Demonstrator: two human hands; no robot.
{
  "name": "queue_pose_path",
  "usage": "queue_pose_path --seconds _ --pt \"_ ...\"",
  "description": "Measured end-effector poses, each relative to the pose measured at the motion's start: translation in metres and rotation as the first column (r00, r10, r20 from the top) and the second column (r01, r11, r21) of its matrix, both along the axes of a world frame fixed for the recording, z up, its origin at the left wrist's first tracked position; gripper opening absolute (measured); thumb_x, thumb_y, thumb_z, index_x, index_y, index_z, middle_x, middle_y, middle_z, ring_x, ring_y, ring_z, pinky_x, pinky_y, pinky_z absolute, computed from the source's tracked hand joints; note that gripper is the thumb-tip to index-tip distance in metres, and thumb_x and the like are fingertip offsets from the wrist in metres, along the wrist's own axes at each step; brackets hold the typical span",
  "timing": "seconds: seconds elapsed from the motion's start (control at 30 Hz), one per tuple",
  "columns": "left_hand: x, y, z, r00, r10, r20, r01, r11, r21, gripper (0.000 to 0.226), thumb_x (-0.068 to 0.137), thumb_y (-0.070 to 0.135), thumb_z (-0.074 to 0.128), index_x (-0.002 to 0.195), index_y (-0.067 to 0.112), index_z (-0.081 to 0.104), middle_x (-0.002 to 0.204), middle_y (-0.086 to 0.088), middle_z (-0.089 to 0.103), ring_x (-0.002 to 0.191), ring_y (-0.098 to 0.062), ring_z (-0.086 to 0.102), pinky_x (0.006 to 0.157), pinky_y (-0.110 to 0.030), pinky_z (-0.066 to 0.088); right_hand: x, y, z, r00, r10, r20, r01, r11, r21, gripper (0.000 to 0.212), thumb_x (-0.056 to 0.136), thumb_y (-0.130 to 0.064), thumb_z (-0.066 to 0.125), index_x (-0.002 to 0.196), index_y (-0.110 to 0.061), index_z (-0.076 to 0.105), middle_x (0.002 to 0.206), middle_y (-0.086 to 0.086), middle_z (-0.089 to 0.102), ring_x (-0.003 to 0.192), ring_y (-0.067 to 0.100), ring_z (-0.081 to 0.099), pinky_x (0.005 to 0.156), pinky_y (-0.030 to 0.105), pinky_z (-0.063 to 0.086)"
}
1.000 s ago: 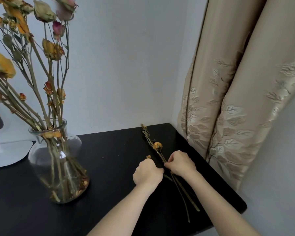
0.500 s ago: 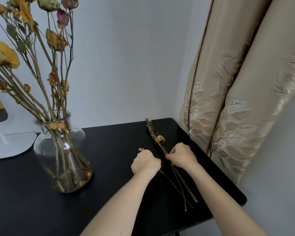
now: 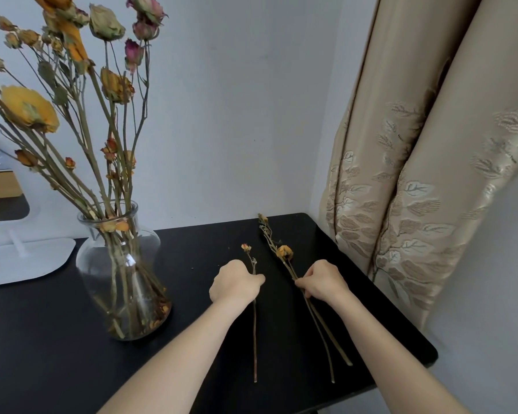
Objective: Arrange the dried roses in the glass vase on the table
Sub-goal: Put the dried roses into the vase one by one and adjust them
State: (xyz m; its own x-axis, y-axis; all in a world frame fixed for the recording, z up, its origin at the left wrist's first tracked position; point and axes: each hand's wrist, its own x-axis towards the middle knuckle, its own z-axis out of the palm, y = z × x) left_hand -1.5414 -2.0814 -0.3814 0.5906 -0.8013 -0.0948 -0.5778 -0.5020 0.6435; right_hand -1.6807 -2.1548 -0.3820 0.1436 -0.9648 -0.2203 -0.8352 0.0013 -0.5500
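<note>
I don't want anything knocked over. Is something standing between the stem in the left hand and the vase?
Nothing visible: only bare table lies between the single stem the left hand pinches and the glass vase. The vase's mouth is crowded with dried roses. The right hand's two stems lie on the other side.

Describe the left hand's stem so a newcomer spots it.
On the black table, right of the glass vase, three loose stems lie. It is the lone stem pinched by the left hand, with one tiny bud; the other two lie together in the right hand.
</note>
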Motion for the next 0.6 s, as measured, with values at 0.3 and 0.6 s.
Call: queue_pose_path --seconds 0.3,0.6 --pt "0.02 0.025 0.021 0.98 -0.1 -0.173 0.051 0.963 -0.266 0.027 0.083 0.023 0.061 0.063 0.007 0.068 0.05 0.003 0.051 0.051 -0.011 0.05 0.055 -0.025 0.042 -0.009 -0.005 0.01 0.997 -0.056 0.061 0.064 0.989 -0.132 0.018 0.086 -0.022 0.059 0.074 -0.013 0.067 0.081 0.006 0.069 0.076 0.019 0.064 0.068 0.03 0.053" --pt "0.035 0.078 0.049 0.947 -0.132 -0.292 -0.038 0.858 -0.512 0.014 0.084 0.019 0.063 0.072 0.024 0.065 0.055 0.007 0.057 0.055 -0.006 0.054 0.059 -0.02 0.044 0.024 0.038 0.062 0.864 0.168 0.474 0.045 0.913 -0.406 0.016 0.09 -0.028 0.057 0.091 -0.016 0.067 0.065 -0.003 0.063 0.066 0.01 0.061 0.06 0.02 0.045"
